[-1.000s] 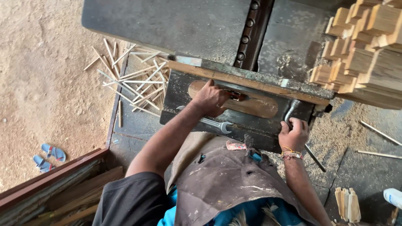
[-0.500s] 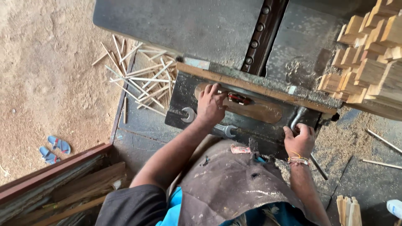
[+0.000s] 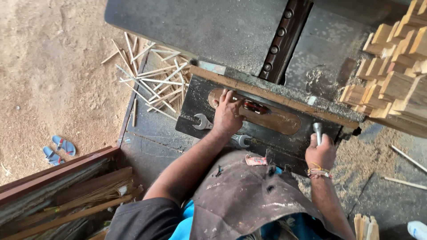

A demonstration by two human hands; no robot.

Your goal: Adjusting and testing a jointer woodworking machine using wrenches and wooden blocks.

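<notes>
Care was wanted here: the left hand lay flat, grip released, on the wooden insert plate in the dark saw counter, a spanner beneath it, so fingers should stay off the slot. The right hand clenched a metal handle (stacked wood blocks crowded that side).

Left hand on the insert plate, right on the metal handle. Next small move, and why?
Probably lift the left hand off the insert and pick up the wrench lying under its wrist; the right hand already grips the handle, and nothing is in the left.
</notes>
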